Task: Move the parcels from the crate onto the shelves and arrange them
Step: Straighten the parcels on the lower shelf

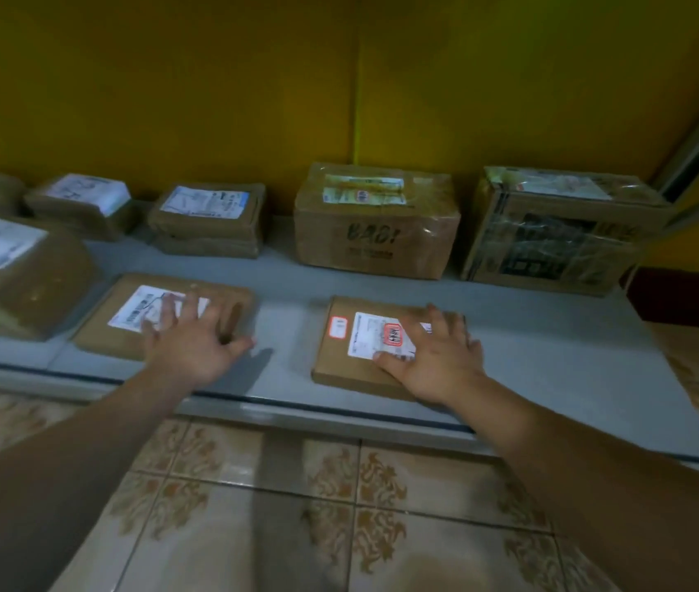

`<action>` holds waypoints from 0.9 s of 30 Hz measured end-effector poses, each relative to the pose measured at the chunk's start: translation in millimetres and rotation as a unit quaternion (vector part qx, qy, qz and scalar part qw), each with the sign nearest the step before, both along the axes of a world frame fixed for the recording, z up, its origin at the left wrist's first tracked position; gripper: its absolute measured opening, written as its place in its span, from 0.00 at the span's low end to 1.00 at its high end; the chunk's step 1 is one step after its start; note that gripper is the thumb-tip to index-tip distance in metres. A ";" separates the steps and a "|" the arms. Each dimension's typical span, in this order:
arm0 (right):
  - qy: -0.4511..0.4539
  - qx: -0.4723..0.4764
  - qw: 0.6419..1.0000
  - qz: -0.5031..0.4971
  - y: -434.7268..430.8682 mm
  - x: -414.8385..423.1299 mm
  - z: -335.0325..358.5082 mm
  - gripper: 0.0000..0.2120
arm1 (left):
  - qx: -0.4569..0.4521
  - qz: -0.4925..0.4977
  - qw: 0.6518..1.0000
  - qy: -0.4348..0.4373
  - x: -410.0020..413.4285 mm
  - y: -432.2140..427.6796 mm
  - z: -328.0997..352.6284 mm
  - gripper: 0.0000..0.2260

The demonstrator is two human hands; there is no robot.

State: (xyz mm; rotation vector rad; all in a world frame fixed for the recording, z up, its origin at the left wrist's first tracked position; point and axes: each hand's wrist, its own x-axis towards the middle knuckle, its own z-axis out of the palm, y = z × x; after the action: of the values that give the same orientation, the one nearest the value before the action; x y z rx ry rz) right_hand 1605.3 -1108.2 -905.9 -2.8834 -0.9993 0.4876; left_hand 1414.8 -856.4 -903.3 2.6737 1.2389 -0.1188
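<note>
- Nearest the camera lies a tiled floor [254,527] with brown leaf patterns; both bare forearms reach over it toward a low grey shelf [288,331].
- At the shelf's front edge, a flat brown parcel [339,361] carries a white label and two red-bordered stickers. The right hand [433,356] lies flat on it, palm down, fingers spread, covering the label's right side; its grip is open, clasping nothing.
- To the left, also in the front row, a second flat parcel [117,326] with a white barcode label sits apart from the first. The left hand [194,339] rests palm down on its right part, fingers splayed and the thumb out past the right edge; the grip is open.
- Farther left, a bulky wrapped parcel [19,275] is cut off by the frame edge and blurred.
- At the back, along the yellow wall [211,79], stand two small wrapped packets [83,207], [211,220], a taped carton [375,224] with dark printed letters, and a film-wrapped box [561,232].
- Label text is too blurred to read anywhere.
</note>
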 end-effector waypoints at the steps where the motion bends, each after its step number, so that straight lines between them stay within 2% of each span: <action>1: 0.006 -0.010 1.000 0.003 5.4 -5.2 -0.1 0.41 | -0.031 0.026 0.999 0.037 -13.8 8.9 -2.9 0.36; 4: 0.003 -0.026 0.999 0.026 18.6 -19.9 0.3 0.41 | -0.063 0.028 0.995 0.069 -31.2 10.9 -10.8 0.36; 12: 0.001 -0.025 0.998 0.059 38.3 -36.4 -1.0 0.41 | 0.009 0.010 0.993 0.121 -21.4 -9.9 -9.9 0.34; 19: -0.002 -0.008 0.999 0.047 48.7 -34.4 0.0 0.40 | 0.052 0.014 0.993 0.107 -20.2 -12.1 -9.6 0.32; 27: -0.006 -0.012 0.999 0.043 43.1 -34.6 2.1 0.39 | 0.044 0.033 0.995 0.086 -19.8 -8.5 -7.3 0.31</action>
State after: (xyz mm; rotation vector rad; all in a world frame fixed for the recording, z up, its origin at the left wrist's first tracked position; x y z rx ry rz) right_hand 1570.7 -1065.2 -903.8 -2.8767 -1.1314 0.4913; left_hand 1395.0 -864.9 -910.6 2.7421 1.4139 -0.2978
